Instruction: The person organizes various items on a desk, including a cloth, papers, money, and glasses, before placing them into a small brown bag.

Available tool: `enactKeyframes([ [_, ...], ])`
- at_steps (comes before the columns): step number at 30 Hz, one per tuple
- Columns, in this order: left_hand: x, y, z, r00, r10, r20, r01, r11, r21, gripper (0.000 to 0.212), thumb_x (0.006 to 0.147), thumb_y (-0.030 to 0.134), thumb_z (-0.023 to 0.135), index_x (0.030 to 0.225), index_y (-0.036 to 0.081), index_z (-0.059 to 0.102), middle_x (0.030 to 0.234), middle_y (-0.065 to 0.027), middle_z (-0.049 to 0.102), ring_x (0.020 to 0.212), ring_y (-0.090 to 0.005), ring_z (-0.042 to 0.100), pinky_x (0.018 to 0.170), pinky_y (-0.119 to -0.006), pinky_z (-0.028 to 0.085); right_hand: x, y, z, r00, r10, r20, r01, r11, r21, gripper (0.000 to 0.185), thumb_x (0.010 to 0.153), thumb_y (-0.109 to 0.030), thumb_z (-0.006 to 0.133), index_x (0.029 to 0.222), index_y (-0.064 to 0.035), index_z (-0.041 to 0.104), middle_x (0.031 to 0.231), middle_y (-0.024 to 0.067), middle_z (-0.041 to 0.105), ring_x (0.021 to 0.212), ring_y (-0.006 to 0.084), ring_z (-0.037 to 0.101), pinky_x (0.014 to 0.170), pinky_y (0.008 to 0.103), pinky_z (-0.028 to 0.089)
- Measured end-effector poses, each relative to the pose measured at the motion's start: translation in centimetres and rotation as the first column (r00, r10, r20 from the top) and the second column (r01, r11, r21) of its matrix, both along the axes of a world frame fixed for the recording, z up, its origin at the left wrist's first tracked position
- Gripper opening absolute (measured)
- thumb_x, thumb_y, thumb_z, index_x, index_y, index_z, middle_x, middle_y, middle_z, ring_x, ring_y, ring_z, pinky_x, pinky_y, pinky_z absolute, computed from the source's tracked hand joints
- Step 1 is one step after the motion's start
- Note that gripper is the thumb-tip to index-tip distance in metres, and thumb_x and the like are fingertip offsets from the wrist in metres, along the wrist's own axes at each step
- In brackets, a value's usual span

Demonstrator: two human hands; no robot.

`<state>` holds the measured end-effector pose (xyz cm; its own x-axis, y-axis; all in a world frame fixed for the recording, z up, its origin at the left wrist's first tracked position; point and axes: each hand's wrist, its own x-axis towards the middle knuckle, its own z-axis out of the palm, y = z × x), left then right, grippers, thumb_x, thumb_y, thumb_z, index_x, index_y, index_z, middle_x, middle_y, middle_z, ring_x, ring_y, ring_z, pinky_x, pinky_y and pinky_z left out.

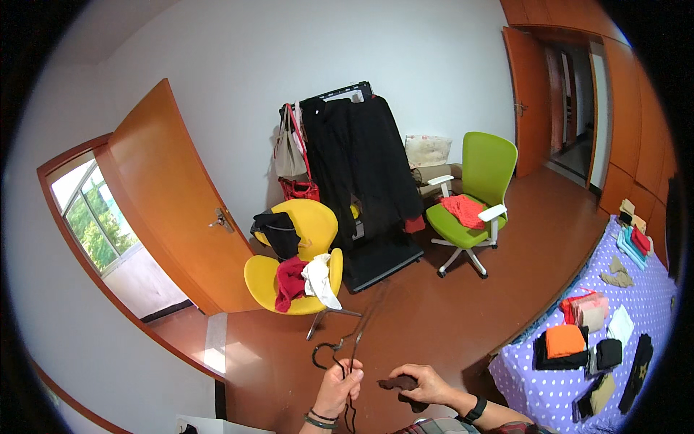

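In my left hand (pixel 341 385) are dark thin wire hangers (pixel 355 339), their hooks rising above my fingers; how many I cannot tell. To its right, my right hand (pixel 425 384) grips a dark brown cloth item (pixel 401 384), which hangs partly below the fingers. The two hands are apart, low in the view, above the reddish-brown floor. Beyond them stands a yellow chair (pixel 312 222) bearing a black garment (pixel 277 233), a dark red cloth (pixel 290 282) and a white cloth (pixel 321 279).
Black garments (pixel 358 146) and bags (pixel 290 152) hang on a rack by the wall. A green office chair (pixel 488 168) holds a coral cloth (pixel 462 210). At right, folded clothes (pixel 565 342) lie on a purple dotted bedcover (pixel 520 361). An orange door (pixel 168 200) stands ajar at left.
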<state>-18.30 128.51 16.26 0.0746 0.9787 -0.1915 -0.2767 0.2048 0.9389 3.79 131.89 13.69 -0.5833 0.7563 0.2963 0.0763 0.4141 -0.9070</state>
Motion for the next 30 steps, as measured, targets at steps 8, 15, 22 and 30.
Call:
enactKeyframes([
  [8,-0.8,16.1,1.5,0.942,0.181,0.282,-0.235,0.957,0.169,0.012,0.088,0.009,0.050,0.099,0.005,0.045,0.071,-0.0020,0.043,0.055,-0.0101,0.043,0.050,-0.024,0.040,-4.2,12.3,1.0,0.954,0.238,0.184,-0.213,0.966,-0.145,0.041,0.077,-0.026,0.068,0.107,-0.0015,0.054,0.090,0.0168,0.062,0.080,0.0275,0.062,0.069,0.0341,0.048],
  [15,-2.1,30.1,1.5,0.904,0.037,0.426,-0.137,0.969,0.206,0.014,0.088,0.009,0.052,0.100,0.005,0.045,0.073,-0.0015,0.044,0.058,-0.0097,0.046,0.049,-0.023,0.040,-7.5,23.0,-0.1,0.987,0.150,0.056,-0.149,0.989,-0.023,0.025,0.081,-0.016,0.065,0.099,-0.0006,0.059,0.078,0.0080,0.055,0.065,0.0150,0.049,0.059,0.0293,0.042],
  [22,-2.2,42.0,4.3,0.888,-0.427,0.170,0.312,0.831,0.460,0.048,0.090,0.021,0.049,0.129,0.007,0.026,0.110,-0.0085,0.046,0.100,-0.0169,0.051,0.083,-0.031,0.044,-7.4,32.1,3.0,0.980,-0.200,0.020,0.200,0.979,0.029,0.020,0.079,-0.006,0.063,0.098,-0.0035,0.061,0.081,0.0097,0.057,0.077,0.0208,0.056,0.068,0.0293,0.045],
  [30,-1.9,53.2,-0.5,0.839,-0.491,0.236,0.422,0.859,0.289,0.039,0.091,0.021,0.049,0.126,0.005,0.037,0.110,-0.0088,0.049,0.096,-0.0177,0.054,0.080,-0.031,0.046,-2.6,46.4,6.1,0.893,-0.380,-0.241,0.278,0.886,-0.370,0.019,0.084,0.000,0.056,0.102,0.0009,0.058,0.094,0.0010,0.059,0.087,0.0088,0.053,0.079,0.0248,0.044],
])
